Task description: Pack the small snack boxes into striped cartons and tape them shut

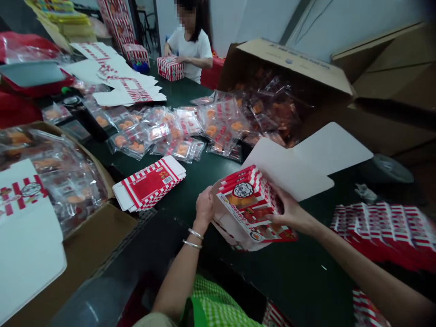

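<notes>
In front of me, slightly tilted, is a stack of red-and-white striped snack boxes (245, 200) with a cartoon face and food pictures. My left hand (205, 206) is closed at its left edge, fingertips partly hidden. My right hand (289, 211) grips the opposite side, thumb on the printed face. White card (238, 236) shows below the stack; whether it is a carton around it I cannot tell. White card flaps (299, 159) extend behind it. Left of my hands lies a pile of flat striped boxes (151, 181).
Clear snack packets (177, 129) spill across the green table from a tipped cardboard carton (293, 63). Another carton (98, 227) of packets stands left. Striped boxes (384, 227) are stacked right. A black bottle (85, 116) lies among packets. Across the table, a person (192, 50) handles a striped box (170, 68).
</notes>
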`<state>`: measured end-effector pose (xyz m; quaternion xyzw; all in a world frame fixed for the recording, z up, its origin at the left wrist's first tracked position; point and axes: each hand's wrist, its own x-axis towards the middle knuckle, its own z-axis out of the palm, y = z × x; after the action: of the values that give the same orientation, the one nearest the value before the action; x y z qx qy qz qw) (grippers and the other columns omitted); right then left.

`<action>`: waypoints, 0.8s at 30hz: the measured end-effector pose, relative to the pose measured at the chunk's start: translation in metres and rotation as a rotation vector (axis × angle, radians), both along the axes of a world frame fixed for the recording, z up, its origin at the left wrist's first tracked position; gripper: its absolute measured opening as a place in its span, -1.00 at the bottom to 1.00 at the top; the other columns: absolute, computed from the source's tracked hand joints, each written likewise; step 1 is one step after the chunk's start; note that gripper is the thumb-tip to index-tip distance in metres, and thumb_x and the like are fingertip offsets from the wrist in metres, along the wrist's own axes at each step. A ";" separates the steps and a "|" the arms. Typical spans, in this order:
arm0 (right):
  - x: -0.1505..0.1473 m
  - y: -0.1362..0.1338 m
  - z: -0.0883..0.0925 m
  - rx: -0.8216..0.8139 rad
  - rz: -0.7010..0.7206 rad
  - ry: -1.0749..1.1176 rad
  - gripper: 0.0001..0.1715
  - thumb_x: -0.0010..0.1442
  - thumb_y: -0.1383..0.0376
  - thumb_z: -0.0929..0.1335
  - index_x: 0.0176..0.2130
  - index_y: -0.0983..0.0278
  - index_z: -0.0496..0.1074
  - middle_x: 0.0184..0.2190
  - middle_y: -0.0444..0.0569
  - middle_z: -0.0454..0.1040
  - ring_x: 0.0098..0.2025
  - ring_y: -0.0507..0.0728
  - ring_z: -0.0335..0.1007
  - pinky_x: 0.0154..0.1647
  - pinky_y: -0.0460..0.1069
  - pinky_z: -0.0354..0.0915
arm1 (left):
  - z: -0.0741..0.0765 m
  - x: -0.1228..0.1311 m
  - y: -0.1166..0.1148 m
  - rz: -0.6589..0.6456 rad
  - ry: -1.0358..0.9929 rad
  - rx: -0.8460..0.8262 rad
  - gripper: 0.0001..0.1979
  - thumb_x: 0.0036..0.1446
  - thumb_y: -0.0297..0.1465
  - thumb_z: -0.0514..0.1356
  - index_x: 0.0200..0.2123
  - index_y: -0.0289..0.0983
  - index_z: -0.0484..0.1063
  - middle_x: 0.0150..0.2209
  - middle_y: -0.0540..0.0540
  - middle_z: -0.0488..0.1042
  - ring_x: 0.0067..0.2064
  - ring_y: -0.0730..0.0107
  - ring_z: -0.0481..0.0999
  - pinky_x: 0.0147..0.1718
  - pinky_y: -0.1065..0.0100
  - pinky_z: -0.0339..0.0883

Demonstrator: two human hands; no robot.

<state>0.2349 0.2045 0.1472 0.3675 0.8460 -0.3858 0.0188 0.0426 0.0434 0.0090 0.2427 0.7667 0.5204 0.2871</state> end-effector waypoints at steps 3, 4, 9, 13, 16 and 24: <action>0.002 -0.001 0.003 0.152 0.173 -0.124 0.20 -0.17 0.05 0.47 0.33 0.31 0.01 0.31 0.20 0.10 0.28 0.42 0.08 0.29 0.26 0.03 | -0.003 0.000 0.007 0.071 -0.082 0.000 -0.60 0.21 -0.51 -0.01 0.05 -0.26 0.46 0.04 -0.19 0.50 0.08 0.14 0.45 0.16 0.14 0.20; 0.001 -0.002 0.001 0.177 0.216 -0.162 0.19 -0.16 0.06 0.47 0.33 0.32 0.01 0.30 0.21 0.12 0.28 0.42 0.09 0.28 0.25 0.05 | -0.004 0.002 0.011 0.085 -0.113 0.008 -0.61 0.20 -0.51 0.00 0.03 -0.28 0.47 0.05 -0.20 0.50 0.09 0.13 0.45 0.17 0.13 0.19; -0.011 -0.017 -0.035 0.278 0.205 -0.301 0.07 -0.16 0.09 0.45 0.27 0.31 0.11 0.14 0.25 0.31 0.13 0.44 0.26 0.13 0.27 0.19 | -0.005 0.021 0.024 0.094 -0.289 0.068 -0.63 0.14 -0.49 0.12 0.03 -0.31 0.47 0.01 -0.20 0.53 0.03 0.18 0.51 0.07 0.18 0.35; -0.009 -0.046 -0.071 0.313 -0.005 -0.334 0.24 -0.17 0.04 0.45 0.32 0.48 -0.04 0.15 0.42 0.25 0.18 0.54 0.17 0.11 0.35 0.18 | -0.016 0.037 0.002 0.111 -0.399 0.181 -0.44 0.11 -0.38 0.23 0.21 -0.22 0.28 0.24 -0.12 0.30 0.24 0.20 0.30 0.21 0.25 0.20; 0.000 -0.052 -0.078 0.106 -0.072 -0.286 0.31 -0.17 -0.02 0.47 0.34 0.48 -0.08 0.20 0.43 0.22 0.22 0.52 0.15 0.13 0.34 0.18 | -0.035 0.055 -0.028 0.290 -0.542 0.140 -0.44 0.20 -0.27 0.15 0.26 -0.20 0.18 0.32 -0.16 0.16 0.33 0.17 0.15 0.25 0.19 0.10; -0.023 -0.022 -0.089 -0.654 -0.236 -0.157 -0.25 0.12 -0.12 0.36 0.09 0.32 0.33 -0.07 0.23 0.53 -0.05 0.33 0.49 -0.05 0.21 0.40 | -0.068 0.108 -0.018 0.500 -0.619 0.075 -0.49 0.26 -0.19 0.04 0.22 -0.24 0.21 0.22 -0.19 0.33 0.22 0.20 0.33 0.19 0.25 0.21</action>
<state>0.2117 0.1826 0.0583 0.4658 0.6255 -0.6062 0.1556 0.1501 0.0257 -0.0588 -0.1095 0.6601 0.6503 0.3598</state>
